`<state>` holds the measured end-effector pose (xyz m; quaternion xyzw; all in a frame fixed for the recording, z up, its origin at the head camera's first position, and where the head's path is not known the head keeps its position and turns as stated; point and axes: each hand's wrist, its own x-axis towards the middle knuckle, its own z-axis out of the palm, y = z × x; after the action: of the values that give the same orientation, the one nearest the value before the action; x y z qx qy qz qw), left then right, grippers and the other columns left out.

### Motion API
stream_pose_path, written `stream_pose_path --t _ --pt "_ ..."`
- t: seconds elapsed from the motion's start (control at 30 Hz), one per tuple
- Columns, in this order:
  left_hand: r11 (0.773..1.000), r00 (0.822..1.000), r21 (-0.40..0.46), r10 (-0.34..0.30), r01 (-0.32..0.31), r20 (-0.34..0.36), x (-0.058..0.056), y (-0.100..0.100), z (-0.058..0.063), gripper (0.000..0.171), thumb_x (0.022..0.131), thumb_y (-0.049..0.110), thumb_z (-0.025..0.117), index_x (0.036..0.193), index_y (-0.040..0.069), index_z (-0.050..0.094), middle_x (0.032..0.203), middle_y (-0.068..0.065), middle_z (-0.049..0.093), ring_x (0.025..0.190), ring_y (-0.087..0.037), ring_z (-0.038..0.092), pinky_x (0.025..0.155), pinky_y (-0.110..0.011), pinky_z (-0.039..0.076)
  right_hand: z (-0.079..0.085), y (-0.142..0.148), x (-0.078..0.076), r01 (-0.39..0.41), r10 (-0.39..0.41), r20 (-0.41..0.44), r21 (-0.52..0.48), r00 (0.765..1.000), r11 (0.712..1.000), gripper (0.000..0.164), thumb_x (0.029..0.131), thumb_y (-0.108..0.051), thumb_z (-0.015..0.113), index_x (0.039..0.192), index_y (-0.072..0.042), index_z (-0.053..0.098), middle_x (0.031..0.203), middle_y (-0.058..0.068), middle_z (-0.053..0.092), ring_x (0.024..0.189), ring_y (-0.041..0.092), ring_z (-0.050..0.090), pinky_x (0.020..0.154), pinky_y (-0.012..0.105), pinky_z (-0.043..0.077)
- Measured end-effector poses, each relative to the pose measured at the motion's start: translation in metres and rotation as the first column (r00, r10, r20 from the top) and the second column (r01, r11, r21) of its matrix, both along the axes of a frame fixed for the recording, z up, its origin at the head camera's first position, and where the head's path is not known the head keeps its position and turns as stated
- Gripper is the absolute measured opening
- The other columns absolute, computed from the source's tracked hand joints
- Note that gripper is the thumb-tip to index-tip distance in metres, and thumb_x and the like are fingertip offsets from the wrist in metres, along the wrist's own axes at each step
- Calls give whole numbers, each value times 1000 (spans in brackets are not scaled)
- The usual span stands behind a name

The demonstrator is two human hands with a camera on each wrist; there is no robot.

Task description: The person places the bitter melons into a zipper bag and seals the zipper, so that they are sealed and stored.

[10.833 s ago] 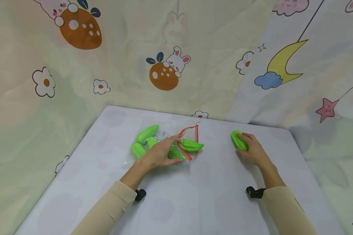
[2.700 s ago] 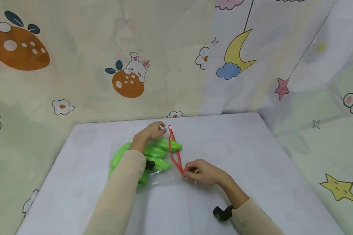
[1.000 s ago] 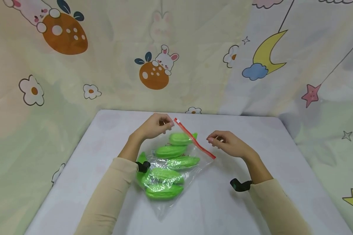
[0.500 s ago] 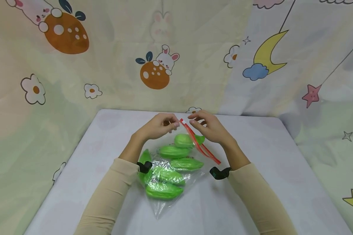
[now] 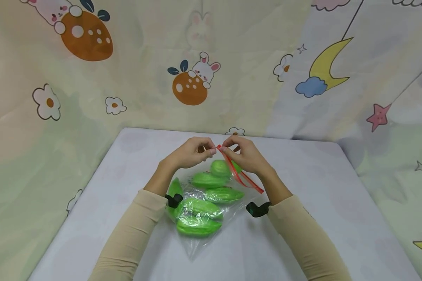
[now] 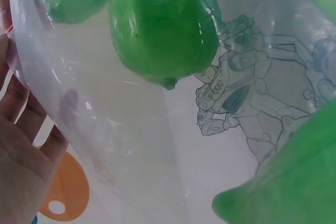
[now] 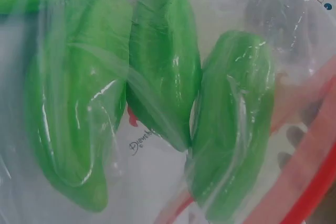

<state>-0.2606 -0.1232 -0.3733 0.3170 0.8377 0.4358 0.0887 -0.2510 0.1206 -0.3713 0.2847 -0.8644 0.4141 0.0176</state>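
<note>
A clear zip bag (image 5: 192, 248) with a red zip strip (image 5: 250, 183) lies slanted on the table, several green ridged toy gourds (image 5: 198, 227) inside. My left hand (image 5: 190, 152) pinches the bag's far edge beside the zip's upper end. Close against it, my right hand (image 5: 247, 155) pinches the red strip at that same end. Toward its lower right end the strip's two sides part in a narrow gap. The left wrist view shows a hanging gourd (image 6: 165, 30) through the plastic and left fingers at the bag's edge. Several gourds (image 7: 165, 61) fill the right wrist view.
The white-covered table (image 5: 295, 242) extends around the bag on all sides. A patterned cloth backdrop (image 5: 144, 78) rises behind its far edge. Black wrist cameras, such as the right one (image 5: 258, 209), sit low over the bag's sides.
Earlier my right hand held a gourd apart at the right; now the gourds are in the bag. Lately that hand has moved left from the bag's right side to the zip's upper end.
</note>
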Motion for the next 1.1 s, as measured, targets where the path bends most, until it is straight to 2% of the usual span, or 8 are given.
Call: stream_pose_path --t 0.23,0.4,0.53,0.7,0.8,0.93,1.03,1.1 --pt "1000 1000 29 5 -5 -2 0 2 0 15 107 27 58 106 16 69 96 -11 70 78 -38 66 68 -38 55 0 -5 1 -28 28 18 -20 999 999 15 102 -22 66 110 -9 66 105 3 68 102 20 62 93 41 52" --pt "998 1000 66 12 -10 -19 3 4 0 17 107 26 57 104 14 68 93 -15 69 72 -31 64 66 -37 55 1 -6 3 -40 42 22 -48 999 998 16 102 -22 65 110 -8 67 108 5 67 103 22 62 94 42 54" --pt "996 996 88 33 -26 -86 6 6 -1 15 107 23 57 102 15 69 87 -7 68 72 -24 63 66 -35 55 1 -6 5 -50 53 40 -65 998 997 16 102 -22 65 109 -7 68 107 5 68 100 23 63 93 42 55" --pt "993 981 109 72 -53 -179 10 11 -8 14 105 19 58 98 16 69 80 4 65 72 -15 61 67 -32 53 -3 -5 9 -71 78 79 -93 994 993 17 103 -22 64 107 -6 68 101 7 67 93 23 62 90 42 54" --pt "993 976 103 79 -59 -205 10 13 -12 14 105 19 58 98 16 69 79 4 66 71 -13 61 67 -31 53 -6 -3 11 -71 78 85 -77 993 994 17 104 -22 63 106 -6 68 98 6 66 94 21 60 90 41 54" --pt "992 969 108 84 -60 -234 8 11 -13 14 106 20 58 99 15 69 81 -4 67 71 -13 62 67 -31 53 -7 0 12 -66 68 63 -38 996 997 14 104 -21 63 104 -8 67 95 4 66 98 20 59 89 40 53" --pt "985 961 150 125 -89 -247 5 7 -10 14 106 20 57 100 14 68 83 -9 67 71 -18 63 65 -32 51 -6 5 12 -63 63 45 -4 997 998 12 104 -20 63 102 -9 67 95 2 66 99 19 60 86 39 53" --pt "978 956 175 154 -112 -249 2 4 -8 13 106 20 58 101 14 67 82 -7 67 71 -20 63 63 -32 51 -5 9 13 -67 66 42 20 997 998 12 104 -20 63 102 -9 68 96 2 67 99 19 60 85 39 53"
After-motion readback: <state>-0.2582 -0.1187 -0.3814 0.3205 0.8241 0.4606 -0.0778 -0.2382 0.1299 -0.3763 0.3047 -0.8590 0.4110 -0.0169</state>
